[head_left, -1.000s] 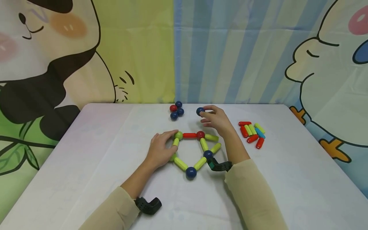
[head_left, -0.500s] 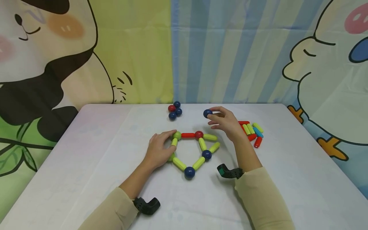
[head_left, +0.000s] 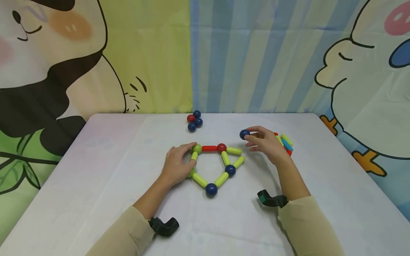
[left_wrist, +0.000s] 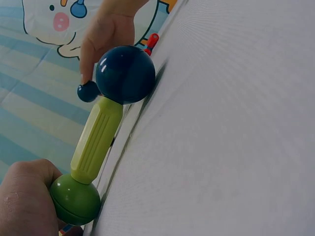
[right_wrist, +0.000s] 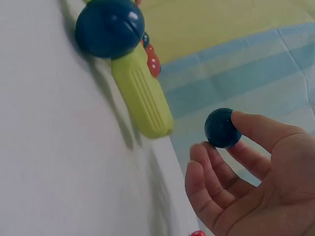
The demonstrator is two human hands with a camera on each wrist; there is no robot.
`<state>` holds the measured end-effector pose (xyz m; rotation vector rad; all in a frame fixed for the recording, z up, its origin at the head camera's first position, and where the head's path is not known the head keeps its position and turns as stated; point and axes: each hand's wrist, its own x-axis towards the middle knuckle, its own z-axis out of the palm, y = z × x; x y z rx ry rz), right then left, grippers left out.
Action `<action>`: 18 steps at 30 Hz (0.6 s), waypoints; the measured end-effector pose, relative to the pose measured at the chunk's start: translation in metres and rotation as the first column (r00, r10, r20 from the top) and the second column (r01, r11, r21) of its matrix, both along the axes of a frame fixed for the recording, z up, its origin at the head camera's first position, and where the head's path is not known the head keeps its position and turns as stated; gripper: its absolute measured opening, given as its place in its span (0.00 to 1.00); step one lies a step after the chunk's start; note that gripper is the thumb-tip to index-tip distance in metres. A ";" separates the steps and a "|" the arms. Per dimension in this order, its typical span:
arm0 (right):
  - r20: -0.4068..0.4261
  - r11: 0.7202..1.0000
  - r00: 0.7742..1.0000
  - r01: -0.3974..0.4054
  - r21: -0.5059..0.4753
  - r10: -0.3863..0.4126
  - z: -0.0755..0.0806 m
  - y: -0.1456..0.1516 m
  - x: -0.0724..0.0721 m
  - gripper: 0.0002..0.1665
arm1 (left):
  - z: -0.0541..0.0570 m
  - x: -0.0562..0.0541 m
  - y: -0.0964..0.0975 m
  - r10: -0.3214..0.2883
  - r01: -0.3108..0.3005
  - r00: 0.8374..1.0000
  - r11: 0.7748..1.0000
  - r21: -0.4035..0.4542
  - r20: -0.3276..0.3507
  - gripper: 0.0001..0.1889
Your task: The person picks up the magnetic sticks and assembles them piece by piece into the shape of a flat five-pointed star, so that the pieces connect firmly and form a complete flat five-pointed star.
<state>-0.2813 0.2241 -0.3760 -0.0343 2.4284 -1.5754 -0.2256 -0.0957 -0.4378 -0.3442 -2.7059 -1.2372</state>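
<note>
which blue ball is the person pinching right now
The blue ball in the right hand. Of the others, two are joined to green rods, and three are clustered with a loose red ball.

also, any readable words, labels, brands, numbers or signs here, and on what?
None readable.
Blue ball in the right hand, ball-and-rod frame: no lettering visible.
Backdrop: cartoon drawings and stripes, no writing.
Black wrist devices: any markings too small to read.
</note>
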 end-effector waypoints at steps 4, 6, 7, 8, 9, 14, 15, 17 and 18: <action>0.034 0.998 0.999 -0.030 0.057 0.028 -0.001 0.012 0.005 0.33 | 0.002 -0.001 0.001 -0.002 0.002 1.000 1.000 0.002 0.006 0.31; 0.051 0.995 0.998 -0.051 0.086 0.047 -0.001 0.018 0.007 0.32 | 0.004 -0.001 0.001 -0.002 0.002 1.000 1.000 -0.002 0.011 0.31; 0.060 0.993 0.997 -0.063 0.096 0.057 -0.002 0.021 0.007 0.32 | 0.004 -0.001 0.001 -0.001 0.001 1.000 1.000 -0.005 0.012 0.31; 0.065 0.991 0.995 -0.079 0.106 0.073 -0.003 0.023 0.008 0.31 | 0.005 -0.001 0.001 0.001 -0.001 1.000 1.000 -0.008 0.011 0.31; 0.072 0.989 0.994 -0.095 0.111 0.087 -0.004 0.026 0.008 0.30 | 0.005 -0.001 0.000 0.004 -0.003 1.000 1.000 -0.012 0.010 0.31; 0.109 0.977 0.978 -0.188 0.098 0.178 -0.011 0.032 0.008 0.30 | 0.003 0.000 -0.002 0.017 -0.017 1.000 1.000 -0.019 0.018 0.31; 0.115 0.975 0.975 -0.199 0.098 0.188 -0.012 0.032 0.008 0.30 | 0.003 0.000 -0.002 0.016 -0.015 1.000 1.000 -0.018 0.023 0.31; 0.120 0.972 0.974 -0.207 0.109 0.194 -0.014 0.033 0.008 0.30 | 0.002 0.000 -0.001 0.009 -0.008 1.000 1.000 -0.014 0.030 0.31; 0.120 0.971 0.974 -0.207 0.118 0.193 -0.014 0.033 0.009 0.29 | 0.002 0.000 -0.001 0.005 -0.004 0.999 1.000 -0.013 0.033 0.31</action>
